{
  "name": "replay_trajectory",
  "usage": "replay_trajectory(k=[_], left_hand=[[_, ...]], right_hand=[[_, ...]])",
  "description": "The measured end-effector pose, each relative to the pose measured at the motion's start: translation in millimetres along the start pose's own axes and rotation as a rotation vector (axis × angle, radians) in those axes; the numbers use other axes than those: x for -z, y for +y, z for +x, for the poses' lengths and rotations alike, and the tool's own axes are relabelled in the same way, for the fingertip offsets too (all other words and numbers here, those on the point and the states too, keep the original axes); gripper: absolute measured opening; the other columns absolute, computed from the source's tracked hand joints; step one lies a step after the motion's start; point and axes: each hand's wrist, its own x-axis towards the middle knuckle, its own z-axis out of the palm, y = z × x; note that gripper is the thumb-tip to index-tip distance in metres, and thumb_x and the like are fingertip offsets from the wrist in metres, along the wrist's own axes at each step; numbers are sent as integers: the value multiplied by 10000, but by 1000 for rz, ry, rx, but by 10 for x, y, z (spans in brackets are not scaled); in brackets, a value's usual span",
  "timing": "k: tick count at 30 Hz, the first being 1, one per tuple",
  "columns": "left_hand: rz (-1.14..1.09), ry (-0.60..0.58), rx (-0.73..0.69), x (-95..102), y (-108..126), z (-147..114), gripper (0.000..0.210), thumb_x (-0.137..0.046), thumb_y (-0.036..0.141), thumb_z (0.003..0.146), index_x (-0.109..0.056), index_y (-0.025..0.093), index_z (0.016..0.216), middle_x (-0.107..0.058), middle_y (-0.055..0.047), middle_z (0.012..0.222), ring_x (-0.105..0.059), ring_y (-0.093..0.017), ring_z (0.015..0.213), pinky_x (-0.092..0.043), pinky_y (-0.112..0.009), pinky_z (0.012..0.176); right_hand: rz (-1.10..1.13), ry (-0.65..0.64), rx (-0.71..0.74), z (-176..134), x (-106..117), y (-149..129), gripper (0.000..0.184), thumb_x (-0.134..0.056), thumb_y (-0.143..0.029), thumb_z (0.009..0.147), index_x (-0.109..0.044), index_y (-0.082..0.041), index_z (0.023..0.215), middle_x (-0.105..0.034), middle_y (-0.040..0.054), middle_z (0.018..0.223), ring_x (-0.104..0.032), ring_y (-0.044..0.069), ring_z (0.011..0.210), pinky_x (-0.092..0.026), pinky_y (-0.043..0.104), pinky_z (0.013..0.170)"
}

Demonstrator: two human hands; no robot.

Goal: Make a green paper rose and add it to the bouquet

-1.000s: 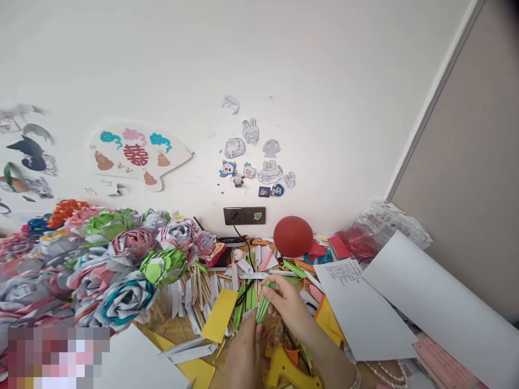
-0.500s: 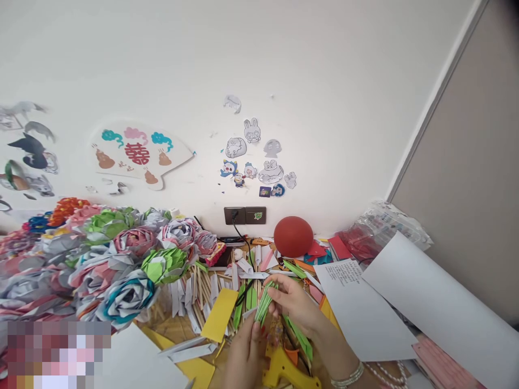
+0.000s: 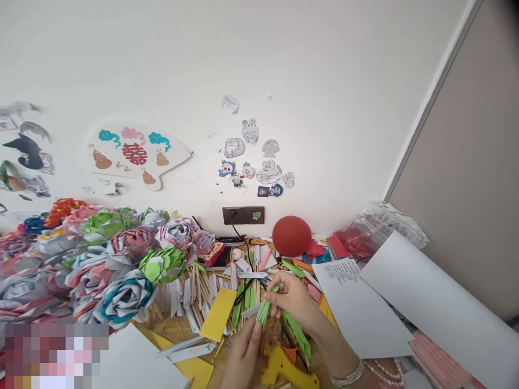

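Between my hands is a folded strip of green and white paper [image 3: 264, 314], pleated lengthwise and held tilted above the cluttered table. My left hand [image 3: 246, 346] pinches its lower end, thumb along the near side. The fingers of my right hand [image 3: 290, 297] are closed around its upper end. Directly below my hands lies a yellow glue gun [image 3: 284, 369], partly hidden by them. Left of my hands are a yellow paper rectangle [image 3: 219, 313] and several wooden sticks [image 3: 198, 283] among folded white paper pieces.
Many folded paper flowers [image 3: 125, 294] are heaped on the left. A red balloon [image 3: 292, 236] rests by the wall near a socket [image 3: 243, 215] with a plugged cable. White sheets [image 3: 430, 302] and a plastic bag [image 3: 385, 224] lie at right.
My right hand has shifted slightly right and down along with the green paper's tilt. The view has moved a little; both hands keep hold of the paper.
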Motion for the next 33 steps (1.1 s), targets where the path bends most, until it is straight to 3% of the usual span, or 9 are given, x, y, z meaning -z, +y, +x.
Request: replay_trajectory(k=[5,9,11,14,18,21,28,30,33], left_hand=[[193,-30,-48,49,-13,24,461,-505,482,779,-614,164,1095,-651,-134,1132,-579,-286,1055,-445,-399,903],[192,7,-19,27,24,54,408,-448,528,791,-641,173,849,-690,-83,765,-623,-246,731,-494,-340,681],[83,-24,5,3,25,72,411,-448,557,784,-606,184,714,-608,-19,571,-571,-196,569,-471,-289,576],[-121,-120,40,-20,7,87,424,-473,572,777,-535,188,606,-490,32,468,-483,-135,448,-415,-235,481],[-264,-236,95,-3,8,77,405,-525,568,755,-552,177,654,-526,13,525,-493,-131,472,-427,-228,467],[-310,-237,95,37,40,76,400,-525,570,758,-577,174,731,-542,6,556,-494,-135,500,-435,-227,475],[-205,-266,68,122,93,119,439,-522,595,747,-562,172,640,-529,10,539,-491,-132,516,-409,-220,498],[-167,-253,69,125,80,128,445,-516,602,747,-555,176,625,-540,10,516,-501,-137,504,-406,-227,508],[-199,-168,101,129,43,152,464,-541,629,708,-551,178,598,-534,20,476,-499,-135,471,-394,-230,497]], right_hand=[[-65,37,-19,-8,-127,-5,172,-645,-270,713,-497,-183,731,-513,-86,424,-532,93,387,-414,181,397],[-41,50,-50,10,-180,22,226,-675,-286,665,-482,-185,724,-477,-105,426,-531,98,369,-414,188,382],[4,-7,-42,14,-154,24,248,-695,-289,644,-504,-180,760,-509,-95,509,-549,93,400,-443,199,414],[30,-88,-30,5,-101,0,250,-691,-302,659,-530,-177,804,-533,-79,582,-568,91,443,-467,211,460],[-115,-18,-30,-19,-130,-18,146,-630,-274,718,-516,-185,737,-498,-86,465,-548,98,405,-410,185,403],[-170,-6,-51,-31,-202,24,95,-601,-234,724,-516,-198,746,-495,-89,450,-539,102,380,-394,180,372],[-175,-7,-81,-45,-306,93,56,-563,-226,737,-517,-206,760,-488,-83,446,-524,111,374,-370,173,328],[-162,-37,-64,-35,-277,67,86,-589,-228,720,-529,-202,776,-517,-72,492,-532,111,395,-391,185,358],[-238,0,21,1,-72,-4,182,-603,-259,728,-576,-199,898,-621,-12,734,-585,120,496,-450,228,473]])
